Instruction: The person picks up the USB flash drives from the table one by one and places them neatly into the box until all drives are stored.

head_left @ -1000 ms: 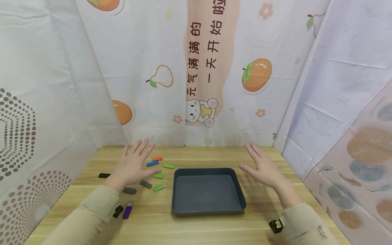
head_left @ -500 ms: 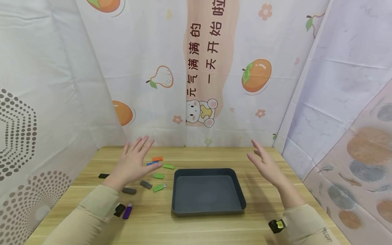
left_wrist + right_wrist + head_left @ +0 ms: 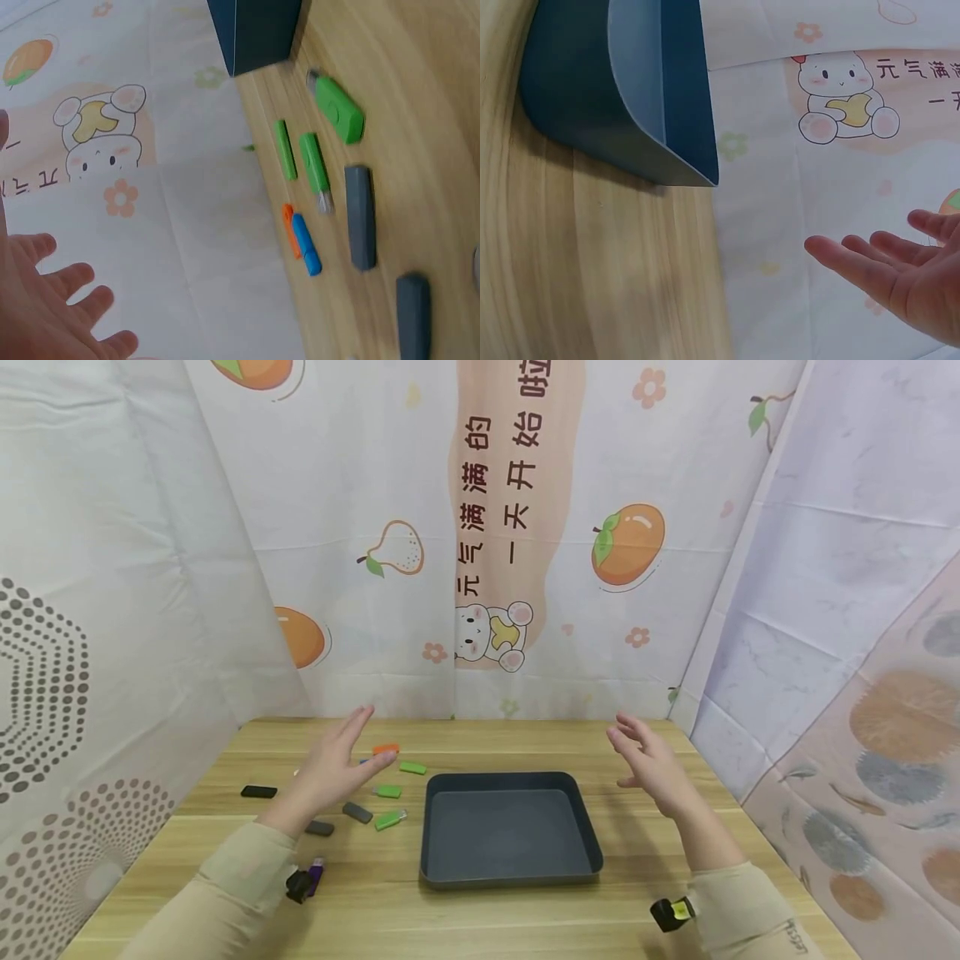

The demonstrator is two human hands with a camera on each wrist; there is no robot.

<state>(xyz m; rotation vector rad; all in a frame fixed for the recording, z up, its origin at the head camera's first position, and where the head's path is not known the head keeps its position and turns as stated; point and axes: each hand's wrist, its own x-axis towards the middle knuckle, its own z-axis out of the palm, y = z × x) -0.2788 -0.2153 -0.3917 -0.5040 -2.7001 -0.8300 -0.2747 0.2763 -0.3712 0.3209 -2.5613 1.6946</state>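
Backdrop: white cloth, fruit-and-flower print with dark lettering, across upper half of head view. Support: wood-grain table, lower half.

Tray: dark grey, rectangular, shallow; flat on table, lower centre, between both hands.

Left hand: raised, left of centre; fingers extended, thumb pointing right; released, grasping nothing. At lower left of left wrist view, apart from all sticks.

Right hand: raised, to the right of tray; fingers loosely bent toward upper left; likewise released. At lower right of right wrist view, apart from tray.

Sticks, all left of tray in head view:
- Orange stick, top of group.
- Blue stick, just beside orange; mostly hidden by left hand in head view.
- Three green sticks, in a loose column nearest tray; silver connector at right end of lowest.
- Two grey sticks, lower left of green; one partly behind left wrist.
- Black stick, far left, well apart.
- Purple stick, lower left, partly behind black wrist camera.

Clothing: beige sleeves, lower left and lower right corners.
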